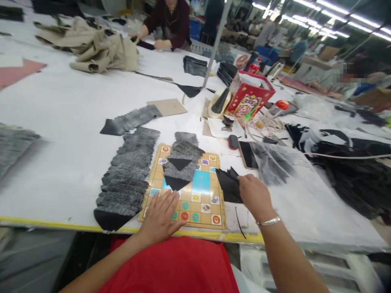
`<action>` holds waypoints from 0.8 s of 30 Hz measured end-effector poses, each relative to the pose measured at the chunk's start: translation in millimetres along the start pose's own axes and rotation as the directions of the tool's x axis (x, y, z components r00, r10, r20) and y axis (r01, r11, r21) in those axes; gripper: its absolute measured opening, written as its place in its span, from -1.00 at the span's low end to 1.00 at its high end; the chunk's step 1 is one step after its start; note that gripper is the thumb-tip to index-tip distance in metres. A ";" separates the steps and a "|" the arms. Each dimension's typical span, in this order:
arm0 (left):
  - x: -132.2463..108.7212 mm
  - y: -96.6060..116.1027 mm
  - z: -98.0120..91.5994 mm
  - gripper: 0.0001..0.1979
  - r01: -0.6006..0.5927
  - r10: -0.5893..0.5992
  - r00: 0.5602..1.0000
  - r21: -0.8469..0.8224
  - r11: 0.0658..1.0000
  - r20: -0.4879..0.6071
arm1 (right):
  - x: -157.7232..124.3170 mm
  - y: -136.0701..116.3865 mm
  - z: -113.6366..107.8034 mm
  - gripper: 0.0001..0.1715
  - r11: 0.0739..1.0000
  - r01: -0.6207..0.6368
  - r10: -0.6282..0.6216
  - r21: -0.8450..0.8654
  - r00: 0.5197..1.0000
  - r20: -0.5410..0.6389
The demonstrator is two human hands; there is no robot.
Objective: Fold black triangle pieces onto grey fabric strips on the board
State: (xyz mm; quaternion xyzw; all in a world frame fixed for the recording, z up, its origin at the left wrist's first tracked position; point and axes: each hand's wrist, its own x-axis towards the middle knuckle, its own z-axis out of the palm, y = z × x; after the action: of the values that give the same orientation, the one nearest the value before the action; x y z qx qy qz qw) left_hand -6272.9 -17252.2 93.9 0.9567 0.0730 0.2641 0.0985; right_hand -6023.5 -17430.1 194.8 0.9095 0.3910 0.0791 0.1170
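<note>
My left hand (162, 213) lies flat with fingers spread on a tan game board (201, 221) printed with animal pictures. Just beyond its fingertips, dark grey fabric pieces (183, 169) with black pointed ends overlap on the board. At the board's right edge, my right hand (254, 195) pinches the edge of a small stack of black fabric pieces (229, 185). A long overlapping row of grey fabric pieces (125, 175) runs along the board's left side. Another short row of grey pieces (131, 120) lies farther back, partly on a brown card (172, 106).
A red gift box (249, 95), a phone (248, 154) and a small dark case (233, 142) are to the right. Clear plastic (275, 162) and a black fabric heap (348, 175) lie beyond. Beige fabric (106, 51) is piled far left; a co-worker (168, 24) stands across the table.
</note>
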 end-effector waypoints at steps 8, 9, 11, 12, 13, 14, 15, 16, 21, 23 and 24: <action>52.0 -4.4 -5.7 -0.73 0.106 -0.107 0.994 0.041 0.994 0.029 | 66.6 -96.0 2.1 -0.75 0.890 0.419 -0.384 0.176 0.901 -0.203; 55.3 -6.3 -5.7 -0.74 0.115 -0.118 0.992 0.053 0.992 0.053 | 74.4 -104.4 2.2 -0.75 0.880 0.456 -0.426 0.134 0.881 -0.205; 60.2 -10.0 -5.8 -0.75 0.139 -0.147 0.982 0.076 0.987 0.115 | 88.4 -112.5 0.9 -0.74 0.848 0.525 -0.507 0.067 0.842 -0.182; 62.2 -11.8 -5.9 -0.76 0.151 -0.162 0.976 0.086 0.985 0.143 | 94.5 -113.5 -0.5 -0.74 0.828 0.558 -0.545 0.050 0.823 -0.160; 64.3 -13.6 -6.1 -0.77 0.159 -0.173 0.971 0.095 0.983 0.163 | 99.8 -113.4 -2.1 -0.74 0.809 0.586 -0.576 0.046 0.806 -0.139; 66.5 -15.2 -6.2 -0.78 0.165 -0.182 0.968 0.104 0.981 0.175 | 104.6 -113.2 -3.9 -0.73 0.792 0.608 -0.599 0.054 0.792 -0.121; 68.9 -16.9 -6.2 -0.79 0.172 -0.190 0.966 0.114 0.979 0.178 | 109.0 -113.6 -5.7 -0.73 0.780 0.621 -0.614 0.072 0.783 -0.104; 71.4 -18.6 -6.1 -0.80 0.177 -0.198 0.964 0.124 0.976 0.179 | 113.4 -115.1 -7.4 -0.73 0.774 0.624 -0.617 0.107 0.782 -0.087; 83.2 -28.5 -4.5 -0.85 0.225 -0.257 0.950 0.180 0.958 0.176 | 137.9 -143.1 -10.5 -0.73 0.778 0.554 -0.575 0.297 0.818 -0.019; 85.6 -33.2 -4.1 -0.87 0.252 -0.286 0.943 0.200 0.947 0.169 | 148.7 -158.4 -9.4 -0.69 0.771 0.550 -0.578 0.320 0.816 -0.011; 86.4 -35.5 -4.0 -0.87 0.260 -0.296 0.941 0.208 0.943 0.164 | 153.9 -165.5 -8.8 -0.68 0.770 0.546 -0.578 0.331 0.816 -0.004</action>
State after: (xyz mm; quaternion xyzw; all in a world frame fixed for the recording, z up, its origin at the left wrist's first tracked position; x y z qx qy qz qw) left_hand -6204.7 -17200.6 131.6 0.9626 0.2221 0.1456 0.0531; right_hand -6035.3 -17206.1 165.8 0.7601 0.6462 -0.0683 0.0066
